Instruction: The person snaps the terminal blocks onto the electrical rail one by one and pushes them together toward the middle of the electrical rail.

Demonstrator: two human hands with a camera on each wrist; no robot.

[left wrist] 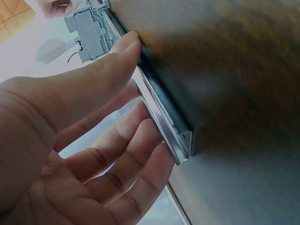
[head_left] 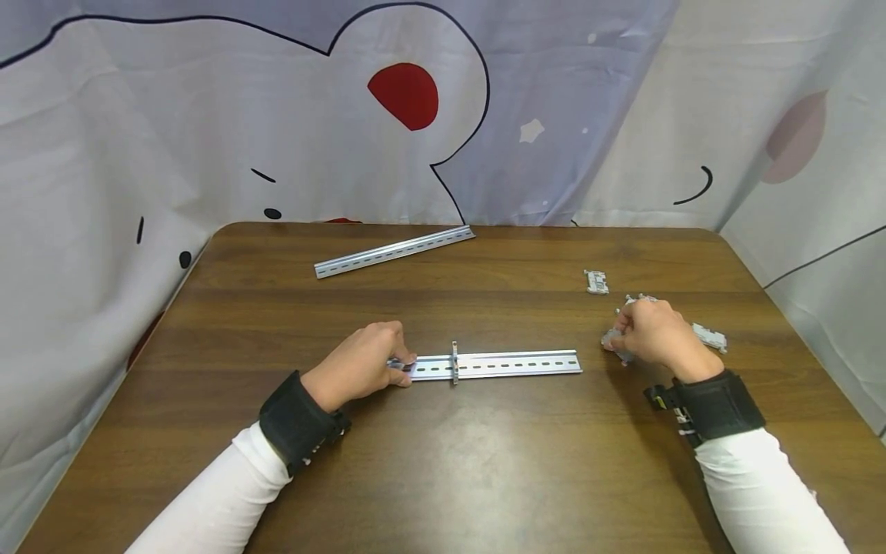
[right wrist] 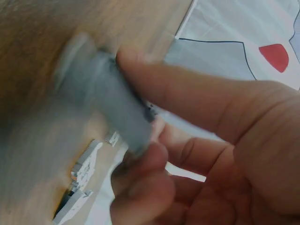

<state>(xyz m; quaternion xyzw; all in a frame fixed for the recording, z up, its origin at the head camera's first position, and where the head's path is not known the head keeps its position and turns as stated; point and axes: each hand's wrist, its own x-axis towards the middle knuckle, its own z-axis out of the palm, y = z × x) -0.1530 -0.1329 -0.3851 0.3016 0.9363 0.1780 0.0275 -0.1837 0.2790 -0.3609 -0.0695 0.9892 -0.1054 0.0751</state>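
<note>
Thumb and fingertips of your left hand point(head_left: 363, 362) pinch the long silver slotted metal rail point(head_left: 512, 365) near its left end, pressing on opposite long edges, with the rest of its length running off to the right. Your right hand point(head_left: 654, 335) holds a small grey plastic block point(right wrist: 115, 101) between thumb and curled fingers, well to the right of the rail; the block is blurred in the wrist view, and you cannot tell whether it touches the table.

Just beyond your left fingers, a thin grey plastic module point(head_left: 454, 363) stands upright across the rail, between your two hands. Pale grey plastic pieces point(head_left: 640, 298) show past your right knuckles, partly hidden by that hand; a pale grey slim block point(head_left: 709, 338) lies just to its right, and a lone pale grey flat block point(head_left: 596, 282) lies farther back. A second silver slotted rail point(head_left: 394, 252) rests slantwise near the far edge of the brown wooden table point(head_left: 471, 469).

Both your forearms, in white sleeves point(head_left: 214, 492) and black wristbands point(head_left: 720, 408), reach forward and slant inward, backs of the hands upward.
</note>
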